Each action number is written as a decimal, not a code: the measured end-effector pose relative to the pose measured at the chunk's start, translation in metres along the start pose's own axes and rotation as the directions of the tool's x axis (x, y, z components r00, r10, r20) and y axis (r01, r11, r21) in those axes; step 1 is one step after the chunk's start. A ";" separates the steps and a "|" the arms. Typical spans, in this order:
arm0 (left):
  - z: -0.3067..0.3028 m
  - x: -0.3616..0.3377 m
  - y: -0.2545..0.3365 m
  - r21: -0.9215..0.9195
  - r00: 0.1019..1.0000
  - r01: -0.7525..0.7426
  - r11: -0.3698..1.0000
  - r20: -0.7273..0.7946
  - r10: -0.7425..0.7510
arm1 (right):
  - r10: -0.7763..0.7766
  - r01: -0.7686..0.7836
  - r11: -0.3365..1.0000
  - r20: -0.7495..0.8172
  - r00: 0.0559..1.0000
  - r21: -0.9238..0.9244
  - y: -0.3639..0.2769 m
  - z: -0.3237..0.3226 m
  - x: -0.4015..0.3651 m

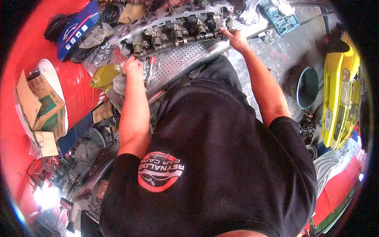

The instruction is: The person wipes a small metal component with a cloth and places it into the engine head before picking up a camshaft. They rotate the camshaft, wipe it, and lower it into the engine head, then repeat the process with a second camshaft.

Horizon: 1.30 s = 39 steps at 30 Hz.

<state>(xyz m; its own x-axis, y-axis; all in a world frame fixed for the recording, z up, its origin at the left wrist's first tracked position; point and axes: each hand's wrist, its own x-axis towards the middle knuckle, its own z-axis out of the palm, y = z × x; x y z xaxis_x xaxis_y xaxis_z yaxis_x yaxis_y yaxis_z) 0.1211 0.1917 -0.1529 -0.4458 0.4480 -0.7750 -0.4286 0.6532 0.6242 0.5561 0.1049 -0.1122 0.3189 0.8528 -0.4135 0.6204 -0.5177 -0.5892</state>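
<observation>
A metal engine cylinder head with a row of round valve parts lies across the perforated metal bench. A shaft with lobes runs along its near side. My left hand is closed at the left end of the shaft, its fingertips partly hidden. At the right end, my right hand has its thumb and fingers closed on the shaft. A yellow-green oil bottle lies tipped beside my left hand.
The perforated bench top reaches towards my body. A teal tool case sits at the upper right. Behind my left arm are a red drum and a cardboard box. On the right are a bucket and a yellow bumper.
</observation>
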 end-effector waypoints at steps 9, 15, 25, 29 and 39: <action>-0.013 0.028 -0.012 -0.059 0.985 -0.129 0.990 0.104 0.135 | -0.005 -0.005 0.986 0.062 0.998 0.169 -0.002 -0.002 -0.007; -0.008 0.015 -0.012 -0.213 0.990 -0.108 0.971 0.070 0.125 | 0.011 -0.045 0.978 0.167 0.986 0.202 0.013 -0.008 -0.003; -0.005 0.004 -0.009 -0.184 0.990 -0.125 0.975 0.040 0.134 | 0.003 -0.012 0.986 0.051 0.999 0.166 0.013 0.002 0.001; 0.000 0.016 -0.015 -0.128 0.984 -0.173 0.977 0.028 0.178 | 0.070 -0.090 0.983 0.127 0.989 0.162 -0.008 -0.009 -0.010; -0.001 0.004 -0.023 -0.273 0.956 -0.286 0.919 -0.014 0.293 | -0.026 0.003 0.962 0.079 0.996 0.273 0.014 0.006 -0.007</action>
<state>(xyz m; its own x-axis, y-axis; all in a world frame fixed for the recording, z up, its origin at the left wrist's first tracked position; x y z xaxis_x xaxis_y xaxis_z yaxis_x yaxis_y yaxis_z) 0.1283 0.1775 -0.1699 -0.5628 0.6114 -0.5563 -0.4808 0.3053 0.8220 0.5581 0.0912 -0.1218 0.2447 0.8578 -0.4519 0.4018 -0.5139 -0.7579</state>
